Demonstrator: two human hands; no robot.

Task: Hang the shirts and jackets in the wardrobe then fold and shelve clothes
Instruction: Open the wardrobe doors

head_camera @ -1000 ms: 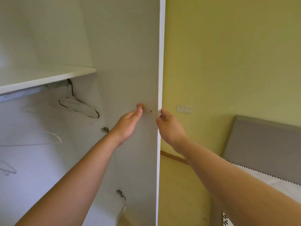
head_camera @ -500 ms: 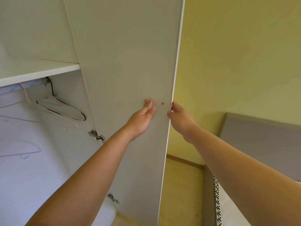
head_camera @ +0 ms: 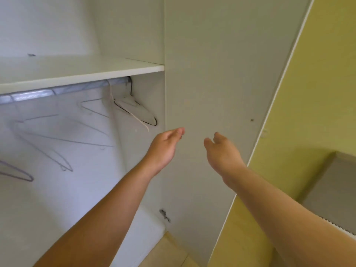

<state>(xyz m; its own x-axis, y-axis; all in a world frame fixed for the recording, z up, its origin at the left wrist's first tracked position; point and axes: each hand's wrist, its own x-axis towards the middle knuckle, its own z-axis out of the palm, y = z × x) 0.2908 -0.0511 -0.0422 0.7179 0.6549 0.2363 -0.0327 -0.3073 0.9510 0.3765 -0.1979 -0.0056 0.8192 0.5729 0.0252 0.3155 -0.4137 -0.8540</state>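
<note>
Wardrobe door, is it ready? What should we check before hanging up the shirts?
1. Door open: ok. The wardrobe door stands wide, off the opening.
2. Hands free: ok. The left hand and right hand hold nothing, fingers relaxed.
3. Hangers ready: ok. Several hangers hang on the rail.
4. Room on the rail: ok. There are gaps between the hangers.
5. Shirt or jacket to hand: not ok. None shows in this view.
</note>
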